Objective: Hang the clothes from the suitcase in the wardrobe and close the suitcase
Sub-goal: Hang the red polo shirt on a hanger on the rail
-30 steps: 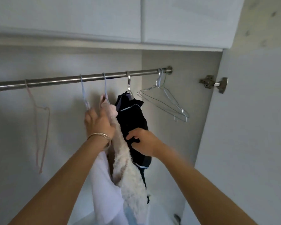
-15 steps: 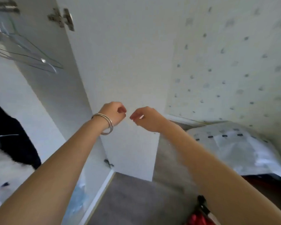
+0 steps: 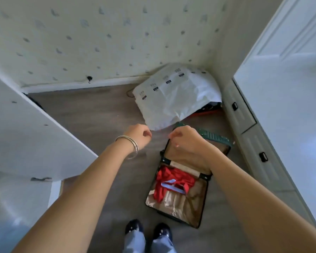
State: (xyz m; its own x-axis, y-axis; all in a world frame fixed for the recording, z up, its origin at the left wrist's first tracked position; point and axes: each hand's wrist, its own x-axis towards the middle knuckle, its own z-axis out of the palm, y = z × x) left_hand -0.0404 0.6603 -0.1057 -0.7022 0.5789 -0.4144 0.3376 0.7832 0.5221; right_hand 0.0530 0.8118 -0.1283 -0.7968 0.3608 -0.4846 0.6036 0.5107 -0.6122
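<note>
An open green suitcase (image 3: 179, 209) with a tan lining lies on the floor in front of my feet. A red garment (image 3: 171, 181) with a pale blue strip lies in its near half. My left hand (image 3: 138, 136) hovers left of the suitcase lid, fingers curled, holding nothing, a silver bangle on its wrist. My right hand (image 3: 186, 141) is over the lid half, fingers curled in and empty. The white wardrobe door (image 3: 31, 139) stands open at the left.
A crumpled white plastic bag (image 3: 175, 95) lies against the wall corner, covering something red. A white room door (image 3: 285, 88) and its frame stand on the right. Grey carpet lies between wardrobe door and suitcase. My dark shoes (image 3: 148, 230) are at the bottom.
My view has swung from the wardrobe rail down to the floor and suitcase. Both hands let go of the hung clothes and came away empty.
</note>
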